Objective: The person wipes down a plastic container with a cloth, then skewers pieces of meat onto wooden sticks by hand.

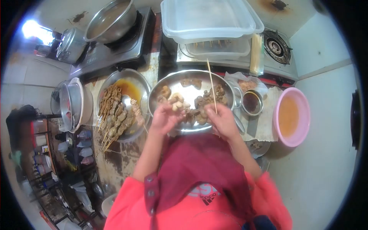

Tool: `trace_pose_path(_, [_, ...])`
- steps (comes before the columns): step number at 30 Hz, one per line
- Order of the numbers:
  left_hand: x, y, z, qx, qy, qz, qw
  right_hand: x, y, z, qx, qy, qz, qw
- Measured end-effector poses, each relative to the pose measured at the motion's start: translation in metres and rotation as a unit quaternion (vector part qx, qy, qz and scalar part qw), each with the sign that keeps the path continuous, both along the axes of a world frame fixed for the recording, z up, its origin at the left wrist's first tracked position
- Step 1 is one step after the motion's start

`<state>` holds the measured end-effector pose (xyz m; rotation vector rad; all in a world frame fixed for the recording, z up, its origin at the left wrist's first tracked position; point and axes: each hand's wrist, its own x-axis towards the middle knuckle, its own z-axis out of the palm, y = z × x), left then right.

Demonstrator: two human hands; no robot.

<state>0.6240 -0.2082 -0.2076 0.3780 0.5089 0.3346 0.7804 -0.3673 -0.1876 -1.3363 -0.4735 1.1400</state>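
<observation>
My right hand is closed around a thin bamboo skewer, which points up and away over a wide steel pan. My left hand is at the pan's near left side, fingers curled together by the pale meat pieces; what they pinch, if anything, I cannot make out. Darker meat pieces lie in the pan's right half, some close to my right fingers. Left of the pan, a steel basin holds several loaded meat skewers and brown sauce.
At the right stand a pink basin of orange-brown liquid and a small steel bowl of dark sauce. Behind are stacked plastic containers, a bundle of skewers, a gas burner and a large pot. Shelves stand at left.
</observation>
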Motion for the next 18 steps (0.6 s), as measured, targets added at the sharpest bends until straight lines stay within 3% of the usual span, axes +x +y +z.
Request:
trace_pose_path(2, [0.009, -0.008, 0.004, 0.024, 0.010, -0.044, 0.999, 0.002, 0.024, -0.019, 0.095, -0.215, -0.005, 0.972])
trace_pose_path(5, [0.016, -0.019, 0.002, 0.040, -0.020, -0.109, 0.993, -0.002, 0.043, -0.006, 0.040, -0.030, 0.055, 0.997])
trace_pose_path(6, [0.018, -0.019, 0.002, 0.019, -0.039, -0.124, 0.991, 0.001, 0.045, -0.005, 0.023, -0.050, 0.060, 0.997])
trace_pose_path(8, [0.022, -0.019, 0.005, 0.148, 0.089, -0.119, 0.978, 0.009, 0.047, -0.005, -0.010, -0.090, 0.071, 0.993])
trace_pose_path(9, [0.024, -0.019, 0.009, 0.210, 0.154, -0.117, 0.958, 0.014, 0.048, -0.005, -0.002, -0.234, 0.099, 0.967])
trace_pose_path(11, [0.026, -0.018, 0.018, 0.362, 0.168, -0.108, 0.910, 0.025, 0.047, -0.006, 0.009, -0.502, 0.146, 0.852])
trace_pose_path(12, [0.027, -0.017, 0.022, 0.434, 0.173, -0.104, 0.878, 0.027, 0.048, -0.004, -0.005, -0.486, 0.156, 0.860])
trace_pose_path(13, [0.032, -0.016, 0.026, 0.429, 0.195, -0.144, 0.870, 0.028, 0.050, 0.000, -0.018, -0.470, 0.166, 0.867])
trace_pose_path(14, [0.034, -0.015, 0.020, 0.414, 0.197, -0.130, 0.879, 0.029, 0.051, 0.002, -0.030, -0.454, 0.176, 0.873])
trace_pose_path(18, [0.041, -0.009, 0.008, 0.335, 0.219, -0.070, 0.914, 0.027, 0.047, -0.010, -0.025, -0.256, 0.041, 0.966])
